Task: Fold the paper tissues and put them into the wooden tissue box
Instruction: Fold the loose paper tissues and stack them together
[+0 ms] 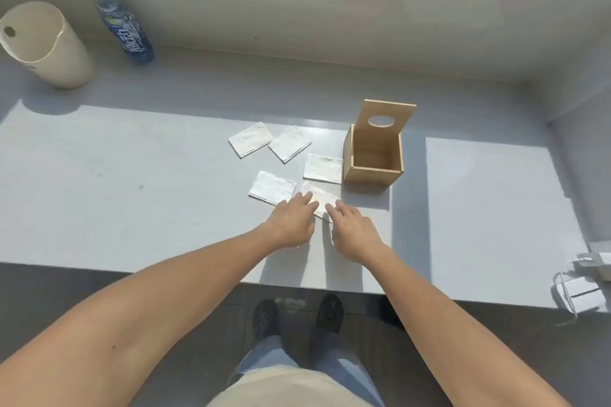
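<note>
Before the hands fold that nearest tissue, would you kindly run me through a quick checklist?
1. Wooden tissue box lid up, opening clear: ok.
2. Box interior empty: ok.
3. Left hand fingers on nearest tissue: ok.
4. Right hand touching the same tissue: ok.
5. Nearest tissue apart from its left neighbour: cannot tell, edges close.
6. Tissue lying flat: ok.

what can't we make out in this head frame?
- Near tissue: its near edge is hidden under the left hand and right hand, so any grip is unreadable.
- Wooden tissue box: floor partly hidden by its front wall.
- Items at right edge: cut off.
</note>
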